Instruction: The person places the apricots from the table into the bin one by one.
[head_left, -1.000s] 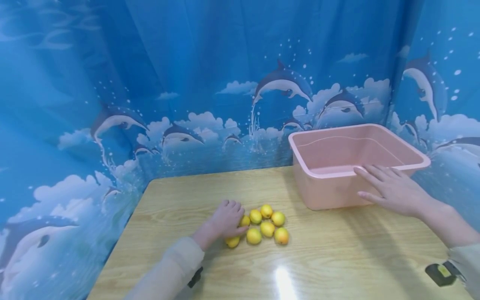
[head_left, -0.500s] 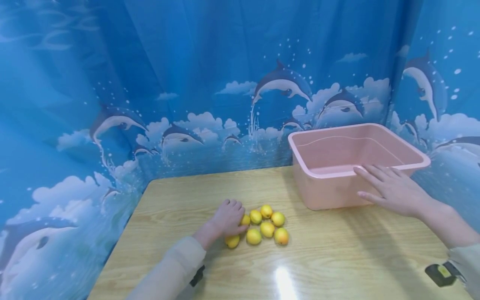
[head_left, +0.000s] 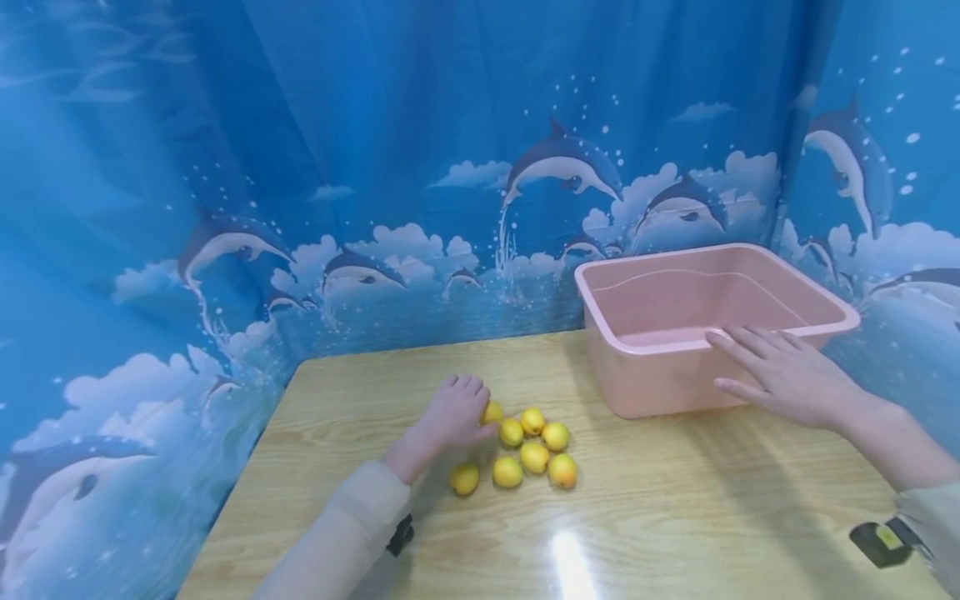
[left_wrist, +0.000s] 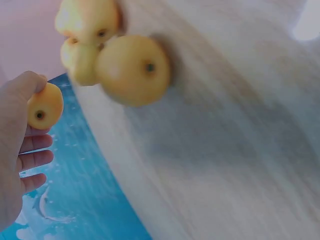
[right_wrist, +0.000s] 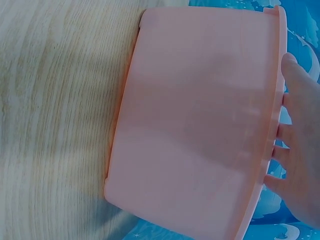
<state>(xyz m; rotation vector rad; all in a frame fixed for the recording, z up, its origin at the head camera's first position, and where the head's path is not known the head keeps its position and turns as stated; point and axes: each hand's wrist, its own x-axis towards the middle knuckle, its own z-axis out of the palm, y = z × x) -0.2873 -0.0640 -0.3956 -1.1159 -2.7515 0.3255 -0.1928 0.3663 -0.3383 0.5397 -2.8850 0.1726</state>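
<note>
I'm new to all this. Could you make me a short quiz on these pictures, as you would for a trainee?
1. Which hand pinches a yellow fruit, and which touches the pink tub?
2. True or false: in the head view, the tub stands right of the loose fruits on the wooden table.
3. How many fruits show there, the held one included?

Key: 1. Left hand pinches the fruit; right hand touches the tub. 2. True. 3. Eight.
</note>
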